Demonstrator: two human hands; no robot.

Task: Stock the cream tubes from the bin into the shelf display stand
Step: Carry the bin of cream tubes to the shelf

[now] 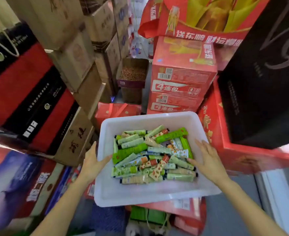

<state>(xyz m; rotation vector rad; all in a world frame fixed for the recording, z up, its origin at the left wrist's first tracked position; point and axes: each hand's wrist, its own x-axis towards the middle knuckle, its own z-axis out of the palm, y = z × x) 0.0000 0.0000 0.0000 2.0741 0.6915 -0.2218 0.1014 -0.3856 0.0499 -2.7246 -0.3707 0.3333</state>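
A white plastic bin sits low in the middle of the view, resting on red cartons. Inside lies a loose heap of cream tubes, mostly pale green, bright green and orange-patterned, with black caps. My left hand clasps the bin's left wall, thumb inside and fingers outside. My right hand clasps the right wall the same way, its thumb close to the tubes and its fingers spread along the rim. Neither hand holds a tube. No shelf display stand is in view.
Stacked cartons crowd all sides: brown boxes and red-black boxes at left, red drink cases behind the bin, a black box at right. An open box of brown grains stands further back. Grey floor shows at lower right.
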